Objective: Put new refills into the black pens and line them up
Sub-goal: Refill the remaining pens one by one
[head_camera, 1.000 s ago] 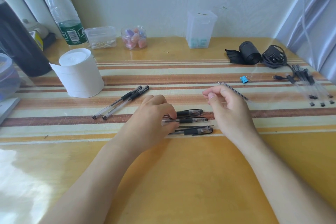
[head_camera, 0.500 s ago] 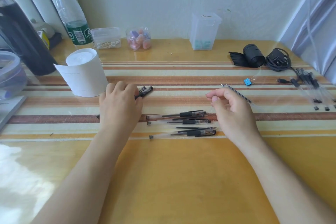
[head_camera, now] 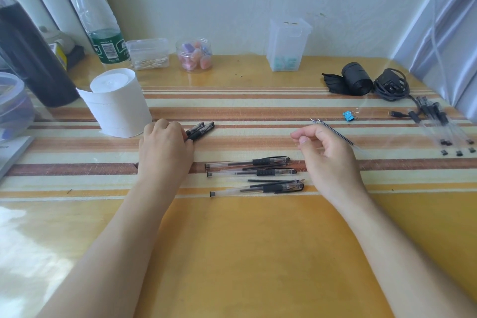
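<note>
The left hand (head_camera: 165, 148) is at 10 o'clock from the middle of the table (head_camera: 245, 253). Its fingers curl down over two black pens (head_camera: 201, 129) and hold them. The pen ends stick out toward 2 o'clock, and the hand hides the rest. A white paper roll (head_camera: 116, 103) stands just beside the knuckles at 10 o'clock, so it is tight there. The right hand (head_camera: 327, 162) is at 2 o'clock and pinches two thin refills (head_camera: 335, 133), with their tips pointing to 10 o'clock. Between the hands lie three more pens (head_camera: 250, 171) side by side, with loose refills (head_camera: 273, 181) among them. The widest stretch of table is at 6 o'clock, between the arms. At 3 o'clock, near the table edge, some see-through pens (head_camera: 436, 124) are blurry and hard to count. A blue clip (head_camera: 349, 115) lies near them. At 9 o'clock the picture edge cuts off a tub (head_camera: 13, 103).
</note>
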